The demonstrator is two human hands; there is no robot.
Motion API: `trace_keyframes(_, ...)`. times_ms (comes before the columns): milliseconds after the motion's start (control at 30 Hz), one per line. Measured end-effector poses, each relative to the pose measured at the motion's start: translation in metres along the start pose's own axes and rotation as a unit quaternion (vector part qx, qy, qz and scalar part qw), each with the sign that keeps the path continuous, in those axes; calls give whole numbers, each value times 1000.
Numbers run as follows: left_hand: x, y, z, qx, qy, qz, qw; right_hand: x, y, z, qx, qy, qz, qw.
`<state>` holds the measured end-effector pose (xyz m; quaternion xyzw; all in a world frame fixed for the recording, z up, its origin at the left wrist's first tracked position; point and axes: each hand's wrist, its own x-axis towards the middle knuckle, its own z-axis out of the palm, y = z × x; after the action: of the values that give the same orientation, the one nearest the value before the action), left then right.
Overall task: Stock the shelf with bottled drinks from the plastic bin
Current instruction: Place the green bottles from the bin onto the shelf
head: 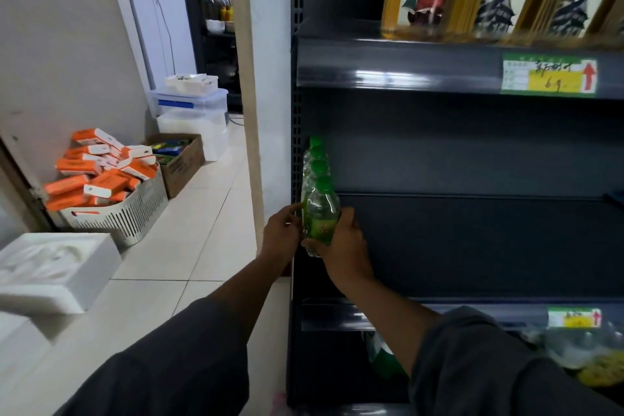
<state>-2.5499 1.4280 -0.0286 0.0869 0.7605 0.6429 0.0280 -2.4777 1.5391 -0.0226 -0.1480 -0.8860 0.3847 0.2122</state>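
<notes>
The right hand [341, 246] is wrapped around the lower body of a clear bottle [322, 213] with a green cap and green label, thumb on the near side and fingers curled behind it. The left hand [282, 233] is at the bottle's other side, fingertips touching or just beside its label, half curled; whether it carries any weight I cannot tell. The bottle is at the front left corner of the dark middle shelf [472, 246], as the nearest in a single file of like bottles [315, 159] that runs back along the shelf's left upright [297, 145].

To do this step well, the base should, in my judgement, be set flat on the shelf before either hand loosens, and the bottle nudged back until it just meets the one behind, in line with the file. The left hand can steady the side near the upright so the bottle does not tip toward it. Letting go slowly should keep the row from being knocked.

The bottle's long axis is close to upright, cap pointing up and leaning slightly away toward the back of the shelf; the label faces the person. Much of the shelf to the right lies bare. The plastic bin is not clearly in view.
</notes>
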Motion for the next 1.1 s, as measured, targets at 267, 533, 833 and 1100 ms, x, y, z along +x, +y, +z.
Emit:
trace_keyframes(267,-10,5,7,72,21,60,995,0,0,0,4,-5,-1,1000)
trace_keyframes(533,-7,-5,3,102,30,61,992,-6,-5,8,-14,9,1,1000)
trace_keyframes(833,-52,6,-11,211,102,150,961,-34,6,-43,-131,-26,-12,991)
trace_keyframes(1100,-107,28,-38,457,84,265,845,-69,17,-108,-296,45,-96,949)
